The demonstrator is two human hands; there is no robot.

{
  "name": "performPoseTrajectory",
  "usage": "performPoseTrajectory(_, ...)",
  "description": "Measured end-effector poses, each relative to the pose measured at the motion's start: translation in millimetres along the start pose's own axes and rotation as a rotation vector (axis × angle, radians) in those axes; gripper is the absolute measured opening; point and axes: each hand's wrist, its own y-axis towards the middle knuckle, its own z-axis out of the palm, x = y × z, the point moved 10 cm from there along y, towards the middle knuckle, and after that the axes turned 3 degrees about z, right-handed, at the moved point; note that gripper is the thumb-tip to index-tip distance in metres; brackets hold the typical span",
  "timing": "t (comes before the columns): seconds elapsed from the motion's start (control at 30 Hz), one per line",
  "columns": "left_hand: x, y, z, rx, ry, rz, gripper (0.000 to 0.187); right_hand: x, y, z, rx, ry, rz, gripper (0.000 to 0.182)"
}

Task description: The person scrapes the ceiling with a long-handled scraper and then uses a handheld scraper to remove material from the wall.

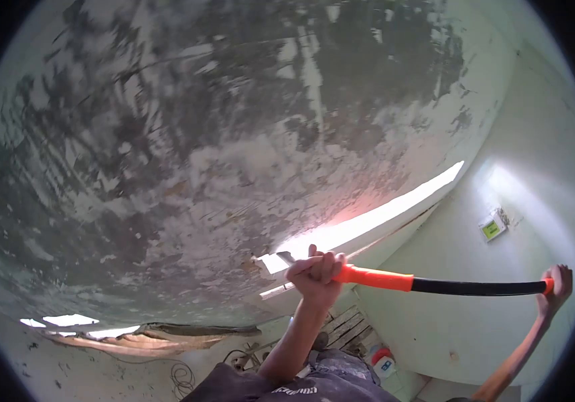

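Observation:
A long tool handle (478,287) with orange and black sections stretches nearly level across the right half of the view. My left hand (316,273) is closed around its orange left part, palm side toward me, just below the ceiling. At the other end, my right hand (558,283) grips the orange tip, close to the pale wall. Beyond my left fist, the working end of the tool cannot be clearly made out against the glare. Above my hands spreads a ceiling (187,120) with patchy white coating and bare grey areas.
A bright strip-shaped opening (374,218) runs beside my left hand. Brown cloth or board (160,340) hangs by another bright gap at lower left. A small box with a green label (493,228) is on the right wall. Below lie a coiled cable (182,380) and a red-and-white container (382,362).

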Motion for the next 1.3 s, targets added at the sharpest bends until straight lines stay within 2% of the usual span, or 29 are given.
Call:
performPoseTrajectory(0.03,0.4,-2.9,11.4,0.060,-0.032,-0.036,0.027,2.2,-6.3,4.1,0.056,0.040,0.002,0.022)
performPoseTrajectory(0.1,8.3,-1.8,22.5,0.157,-0.052,-0.089,0.026,7.4,-22.4,-3.0,0.021,0.008,0.080,0.025)
performPoseTrajectory(0.17,25.6,-0.7,24.0,0.100,0.012,-0.133,0.026,-11.0,-63.4,6.3,0.158,-0.014,0.208,0.026)
performPoseTrajectory(0.23,43.9,0.5,25.4,0.047,0.065,-0.155,0.026,-14.2,-108.0,10.0,0.195,0.010,0.287,0.025)
performPoseTrajectory(0.27,55.7,0.6,27.2,0.034,0.086,-0.192,0.026,-27.0,-144.5,22.2,0.346,0.035,0.423,0.025)
performPoseTrajectory(0.3,66.3,0.7,28.4,0.023,0.108,-0.228,0.027,-31.2,-184.8,28.2,0.353,0.090,0.486,0.024)
performPoseTrajectory(0.33,73.0,2.1,23.5,0.049,0.142,-0.250,0.028,-20.5,-221.3,20.4,0.153,0.135,0.366,0.023)
performPoseTrajectory(0.4,76.9,-0.9,18.5,0.004,0.220,-0.239,0.026,14.4,-267.2,31.9,0.353,0.207,0.447,0.022)
performPoseTrajectory(0.43,76.8,-2.6,11.9,-0.050,0.298,-0.229,0.026,30.4,-297.9,50.8,0.622,0.210,0.488,0.030)
performPoseTrajectory(0.47,75.6,-6.8,12.7,-0.049,0.362,-0.213,0.021,48.1,-349.1,75.2,1.058,0.234,0.696,0.027)
performPoseTrajectory(0.53,79.4,-18.2,6.8,-0.064,0.431,-0.237,0.020,128.8,-326.2,41.8,0.558,0.505,0.613,0.031)
performPoseTrajectory(0.6,84.3,-35.9,-1.3,-0.109,0.527,-0.306,0.013,210.4,-325.5,59.0,0.922,1.049,0.996,0.037)
performPoseTrajectory(0.63,85.0,-44.9,-6.8,-0.120,0.598,-0.327,0.012,244.2,-326.4,63.3,1.071,1.108,0.874,0.037)
performPoseTrajectory(0.7,81.3,-57.8,-22.4,-0.053,0.755,-0.346,0.015,307.3,-302.9,56.2,1.139,1.337,0.933,0.027)
performPoseTrajectory(0.77,73.5,-60.6,-20.0,0.008,0.847,-0.364,0.015,358.4,-292.8,55.7,1.016,1.685,0.987,0.028)
performPoseTrajectory(0.83,63.0,-57.6,-9.7,0.080,0.939,-0.377,0.016,390.7,-277.0,46.4,1.136,1.866,1.149,0.033)
performPoseTrajectory(0.9,48.3,-49.9,9.5,0.168,0.978,-0.343,0.024,402.2,-260.2,48.0,1.099,1.873,1.160,0.050)
performPoseTrajectory(0.93,48.4,-54.1,14.7,0.325,1.035,-0.429,0.045,401.3,-249.2,56.3,0.949,1.871,1.123,0.056)
performPoseTrajectory(0.97,45.4,-59.3,14.4,0.331,1.041,-0.438,0.045,397.9,-237.2,61.2,0.837,1.890,1.119,0.062)
performPoseTrajectory(1.03,47.6,-81.1,23.7,0.543,1.142,-0.429,0.062,398.9,-222.9,70.4,0.867,1.924,1.214,0.064)
performPoseTrajectory(1.07,48.4,-96.2,3.5,0.546,1.163,-0.561,0.078,400.7,-212.4,74.3,0.858,1.927,1.225,0.064)
performPoseTrajectory(1.1,48.1,-110.5,-7.2,0.575,1.152,-0.586,0.081,399.6,-195.6,74.5,0.738,1.982,1.227,0.064)
performPoseTrajectory(1.17,36.0,-144.4,-30.8,0.525,1.189,-0.751,0.083,405.2,-169.6,72.2,0.493,2.131,1.171,0.059)
performPoseTrajectory(1.23,1.5,-164.7,-101.6,0.538,1.358,-0.711,0.073,409.1,-133.2,61.3,0.221,2.278,1.083,0.056)
performPoseTrajectory(1.27,-30.0,-178.0,-140.4,0.487,1.523,-0.747,0.059,406.6,-107.4,48.8,0.080,2.323,1.053,0.058)
performPoseTrajectory(1.3,-59.1,-190.4,-161.0,0.432,1.685,-0.782,0.047,412.7,-91.4,42.9,0.071,2.322,1.072,0.058)
